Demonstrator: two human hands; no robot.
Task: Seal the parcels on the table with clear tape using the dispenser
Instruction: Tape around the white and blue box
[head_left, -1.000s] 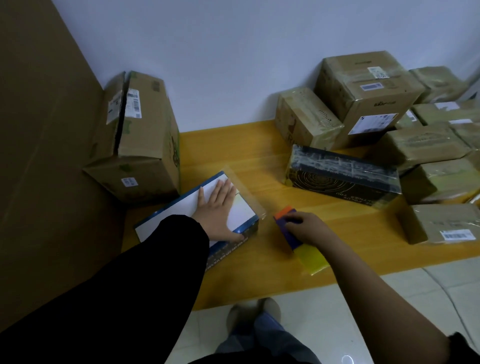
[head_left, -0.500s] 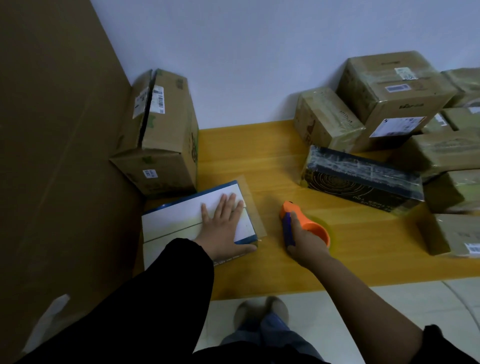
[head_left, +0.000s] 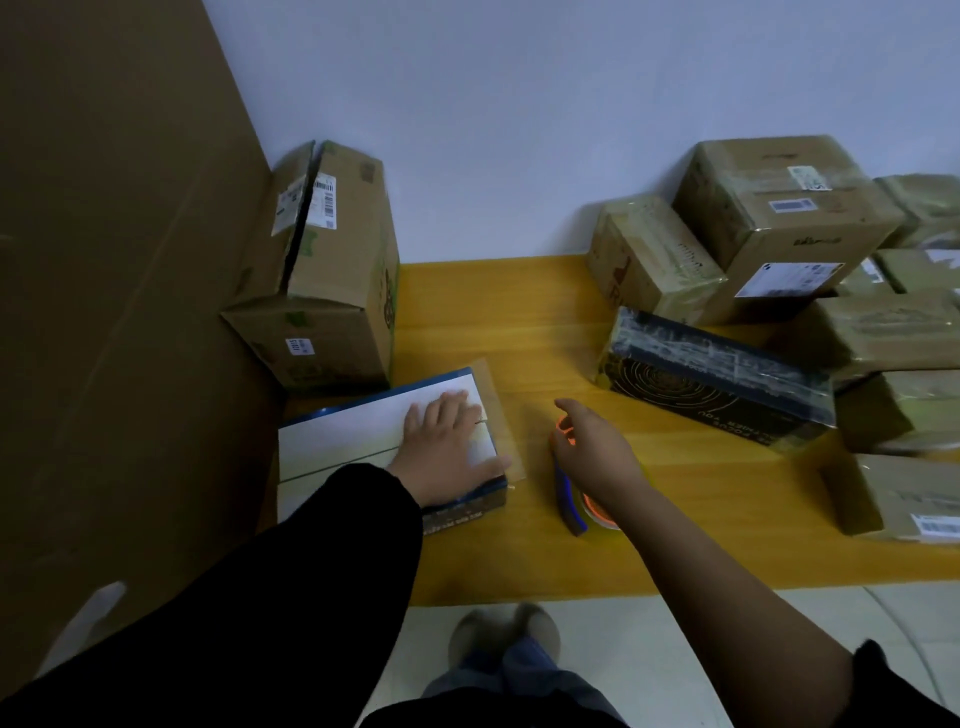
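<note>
A flat white-topped parcel with blue edges (head_left: 363, 436) lies at the table's front left. My left hand (head_left: 447, 452) presses flat on its right end, fingers straight. A strip of clear tape (head_left: 501, 410) runs along the parcel's right edge and sticks out over the table. The orange and blue tape dispenser (head_left: 570, 501) lies on the table just right of the parcel. My right hand (head_left: 592, 447) is over the dispenser with its fingers stretched forward and not curled round it. The hand hides most of the dispenser.
A tall brown carton (head_left: 332, 270) stands behind the parcel against a big cardboard sheet (head_left: 114, 312). A dark taped box (head_left: 717, 379) and several wrapped brown parcels (head_left: 779, 218) crowd the right side. The yellow table (head_left: 519, 561) ends near my feet.
My right hand gripped the dispenser half a second ago; now its fingers are stretched out and the dispenser lies on the table. The left hand stays pressed on the parcel.
</note>
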